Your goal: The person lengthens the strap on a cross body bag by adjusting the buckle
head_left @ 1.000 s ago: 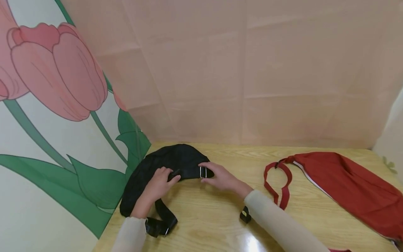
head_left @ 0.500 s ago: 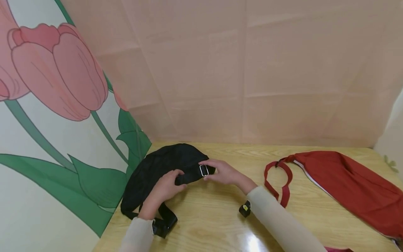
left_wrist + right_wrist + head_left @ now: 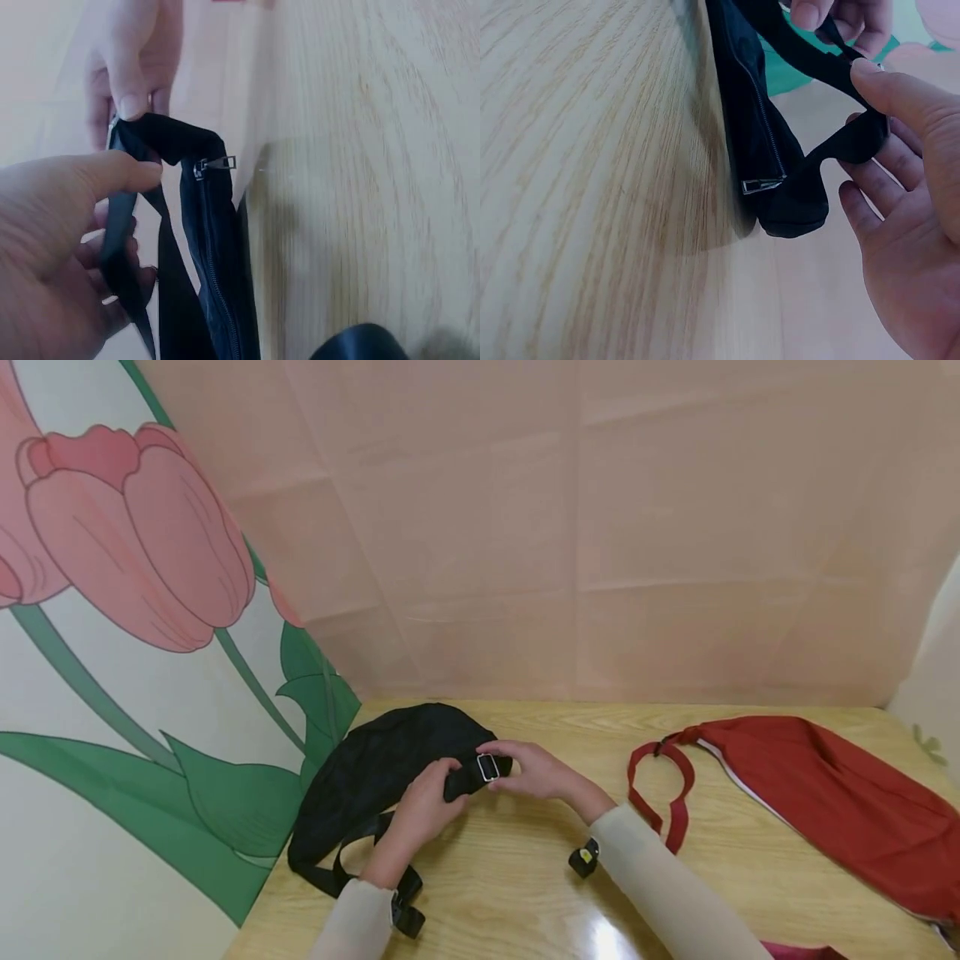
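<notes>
A black waist bag [image 3: 382,752] lies at the back left of the table, its curved side away from me. My left hand [image 3: 429,802] holds the black strap [image 3: 459,783] between thumb and fingers. Just right of it, my right hand [image 3: 534,770] pinches the strap at the silver slide buckle [image 3: 488,767], near the bag's right end. The left wrist view shows the bag's zip with its metal pull [image 3: 217,163] at one end. From the right wrist side, the strap [image 3: 844,139] bends in a loop between thumb and fingers. More strap lies below the bag, partly behind my left forearm.
A red bag [image 3: 825,802] with a white-edged side lies on the right of the wooden table [image 3: 510,885], its red strap [image 3: 684,818] looped toward the middle. A dark red thing [image 3: 802,952] shows at the front edge. A tulip-painted wall [image 3: 165,693] borders the left.
My left hand has slid right along the strap toward the buckle. My right hand has stayed near the bag's end, where the buckle has tilted a little. The red bag has not moved.
</notes>
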The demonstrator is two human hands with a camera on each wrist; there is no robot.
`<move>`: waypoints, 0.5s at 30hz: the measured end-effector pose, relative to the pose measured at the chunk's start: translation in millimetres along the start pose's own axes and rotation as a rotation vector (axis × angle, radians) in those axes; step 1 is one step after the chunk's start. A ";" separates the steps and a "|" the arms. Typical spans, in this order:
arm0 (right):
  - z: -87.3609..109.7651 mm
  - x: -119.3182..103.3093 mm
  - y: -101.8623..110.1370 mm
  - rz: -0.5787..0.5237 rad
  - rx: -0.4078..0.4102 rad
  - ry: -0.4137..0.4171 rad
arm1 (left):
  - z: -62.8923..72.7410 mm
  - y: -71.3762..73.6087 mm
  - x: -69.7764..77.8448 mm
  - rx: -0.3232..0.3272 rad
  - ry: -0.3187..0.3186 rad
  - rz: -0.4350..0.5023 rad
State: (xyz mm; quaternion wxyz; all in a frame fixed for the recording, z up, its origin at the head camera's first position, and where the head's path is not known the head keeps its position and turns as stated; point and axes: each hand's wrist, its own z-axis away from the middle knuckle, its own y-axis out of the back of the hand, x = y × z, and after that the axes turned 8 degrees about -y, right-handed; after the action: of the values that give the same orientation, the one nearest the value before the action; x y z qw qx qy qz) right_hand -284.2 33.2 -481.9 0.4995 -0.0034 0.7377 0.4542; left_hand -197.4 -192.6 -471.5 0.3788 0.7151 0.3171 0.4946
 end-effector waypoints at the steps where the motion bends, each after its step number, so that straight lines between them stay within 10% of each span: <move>1: 0.2 0.6 -0.4 -0.011 0.002 -0.007 | -0.1 -0.2 0.1 0.009 -0.003 0.003; 15: 1.3 6.3 -1.8 -0.063 0.012 -0.031 | -1.6 -0.1 3.7 -0.001 -0.022 0.016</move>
State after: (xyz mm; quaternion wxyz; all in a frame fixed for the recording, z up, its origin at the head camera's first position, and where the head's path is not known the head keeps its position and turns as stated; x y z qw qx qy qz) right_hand -285.7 35.9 -487.9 0.5250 -0.0163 0.7321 0.4338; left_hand -197.7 -189.1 -469.5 0.3785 0.7229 0.3068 0.4900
